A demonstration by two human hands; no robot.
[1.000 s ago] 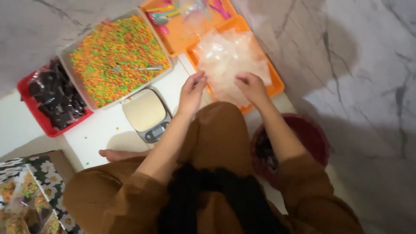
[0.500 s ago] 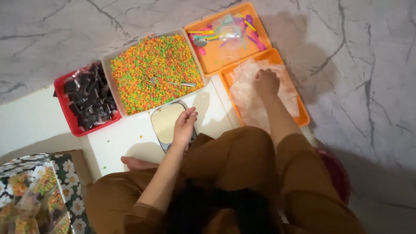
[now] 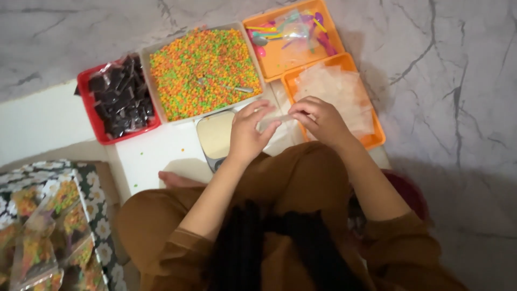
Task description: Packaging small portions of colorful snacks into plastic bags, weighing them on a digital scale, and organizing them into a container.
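Hands meet over a small clear plastic bag [image 3: 276, 119], held between the left hand [image 3: 249, 133] and the right hand [image 3: 319, 119], fingers of both pinched on its edges, above the person's knees clad in brown cloth. The bag sits just in front of an orange rectangular tray [image 3: 375, 134] stacked with more clear plastic bags [image 3: 336, 91], and beside a small kitchen scale with a cream-coloured platform [image 3: 214, 134], which rests on a white board [image 3: 145, 159] laid on the grey marble floor [image 3: 452, 70]. Beyond the scale stands a large white rectangular tray [image 3: 146, 59] heaped with orange, green and yellow pellets [image 3: 199, 67], a metal spoon [image 3: 231, 87] lying in them. To its left, a red rectangular tray [image 3: 86, 102] carries dark packets. Behind the first orange tray, a second orange tray [image 3: 280, 67] holds coloured plastic spoons [image 3: 318, 32]. At lower left, a floral-patterned box [image 3: 94, 210] contains filled packets of the coloured pellets. A bare foot [image 3: 177, 179] shows beside the scale.
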